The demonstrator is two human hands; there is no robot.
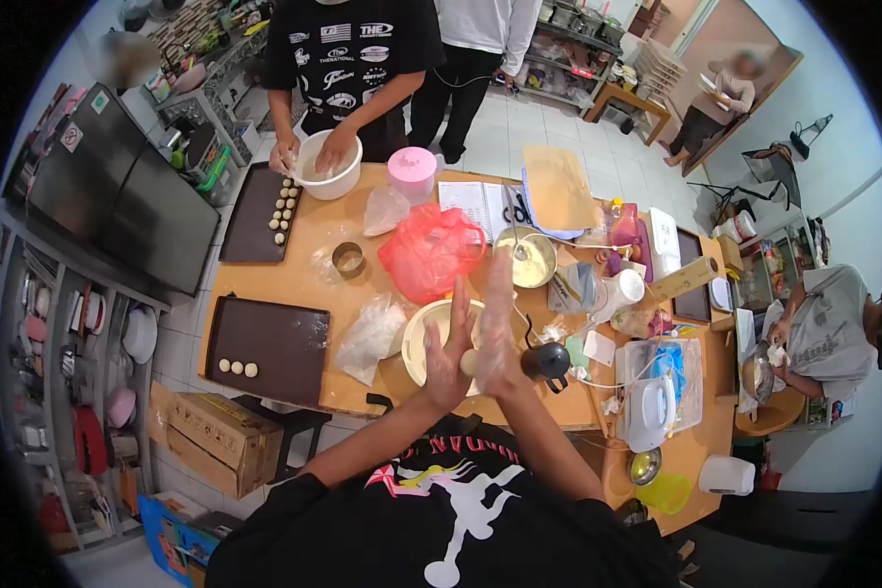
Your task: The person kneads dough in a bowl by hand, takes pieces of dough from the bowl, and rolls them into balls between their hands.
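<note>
A pale ball of dough (pixel 468 364) sits between my two palms, above a cream-coloured bowl (pixel 414 341). My left hand (pixel 447 359) has its fingers stretched upward, its palm against the dough. On the other side, my right hand (pixel 497 338) stands upright with straight fingers, and its palm presses the ball too. Both hands look dusted with flour. The bowl's contents are mostly hidden behind my hands. To the left, several dough balls (pixel 237 368) lie in a row on a dark baking tray (pixel 269 328).
Across the table, a person's hands work in a white bowl (pixel 329 167) beside another tray (pixel 250 220) with dough balls. A red plastic bag (pixel 431 255), a bowl of pale mixture (pixel 527 263), a ring cutter (pixel 348 260) and a black jug (pixel 547 363) surround my workspace.
</note>
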